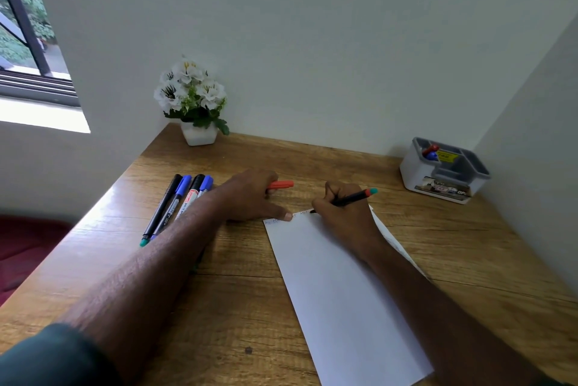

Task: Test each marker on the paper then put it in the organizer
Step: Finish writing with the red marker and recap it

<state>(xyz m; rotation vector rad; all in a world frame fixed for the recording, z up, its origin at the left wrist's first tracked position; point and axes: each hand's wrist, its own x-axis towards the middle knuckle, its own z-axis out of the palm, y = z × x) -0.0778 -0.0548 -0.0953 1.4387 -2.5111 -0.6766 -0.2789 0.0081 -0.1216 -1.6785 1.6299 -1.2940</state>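
My right hand (342, 216) grips a black marker (352, 198) with a red band and teal end, its tip on the top edge of the white paper (337, 291). Faint scribbles run along that edge. My left hand (250, 194) holds an orange cap (281, 184) in its fingers, and its thumb presses on the paper's top left corner. Several markers (178, 201), black and blue capped, lie side by side on the desk left of my left arm. The grey-and-white organizer (469, 180) stands at the back right with a red and a blue marker in one compartment.
A white pot of white flowers (194, 104) stands in the back left corner of the wooden desk (237, 298). Walls close the desk at the back and right. A window is at the far left.
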